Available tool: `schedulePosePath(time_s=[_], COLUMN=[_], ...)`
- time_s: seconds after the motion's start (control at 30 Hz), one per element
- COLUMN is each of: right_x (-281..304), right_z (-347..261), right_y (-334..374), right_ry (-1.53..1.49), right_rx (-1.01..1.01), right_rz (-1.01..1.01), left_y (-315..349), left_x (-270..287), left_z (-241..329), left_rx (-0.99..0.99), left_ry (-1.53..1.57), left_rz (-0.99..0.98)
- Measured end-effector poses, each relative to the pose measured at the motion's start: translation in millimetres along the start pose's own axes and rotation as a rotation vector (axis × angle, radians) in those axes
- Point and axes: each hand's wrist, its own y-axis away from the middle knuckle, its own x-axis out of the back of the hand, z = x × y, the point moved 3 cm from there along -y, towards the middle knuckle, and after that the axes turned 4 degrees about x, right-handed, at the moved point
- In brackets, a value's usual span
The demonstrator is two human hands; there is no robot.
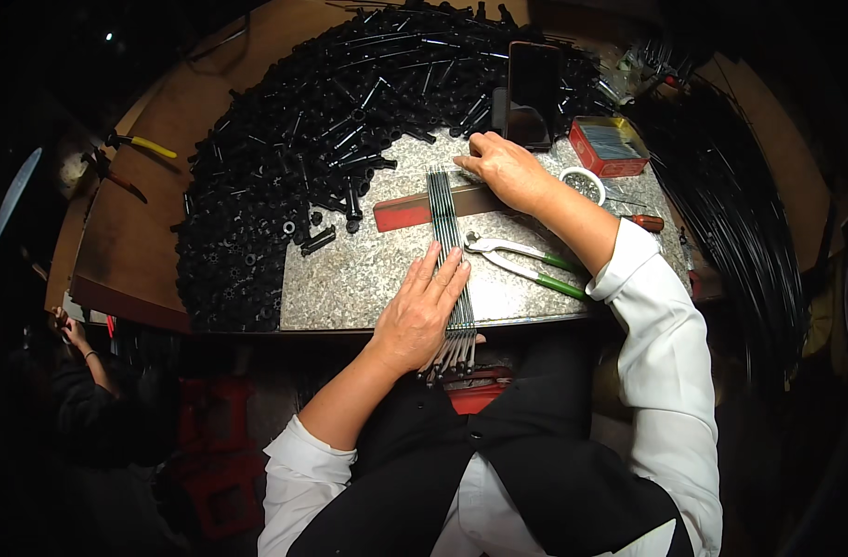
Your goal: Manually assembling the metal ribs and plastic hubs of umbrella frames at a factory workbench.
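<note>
A row of thin metal rods (442, 200) lies side by side across a red and brown bar (401, 214). Their near ends, dark and knobbed, stick out past the table's front edge. My left hand (419, 311) holds the rods down near that edge, fingers across the top and what looks like the thumb tip showing beneath. Just beyond the rods' far ends, my right hand (509, 172) is closed in a pinch; whatever sits between its fingertips is too small to name. Pincers (521, 260) with green handles rest below my right forearm.
Black tubular parts (294, 121) form a big heap at left and back. A phone (533, 93) stands upright behind my right hand. A red box (610, 147), a white cup (584, 184), an orange-handled screwdriver (645, 223) and long black rods (735, 204) lie rightward. Yellow-handled pliers (150, 146) are far left.
</note>
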Motion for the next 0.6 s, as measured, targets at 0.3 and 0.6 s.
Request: schedulePosePath(time_s=[0.3, 0.6], right_x=[-7, 32], right_z=[-5, 31], right_y=[-2, 18], right_ry=[-0.043, -0.035], right_rx=[0.014, -0.030], right_rz=[0.022, 0.182], left_y=[-2, 2], left_x=[1, 3], left_z=[2, -1], left_rx=[-0.004, 0.036], left_ry=[0.026, 0.085], left_rz=[0.019, -0.045])
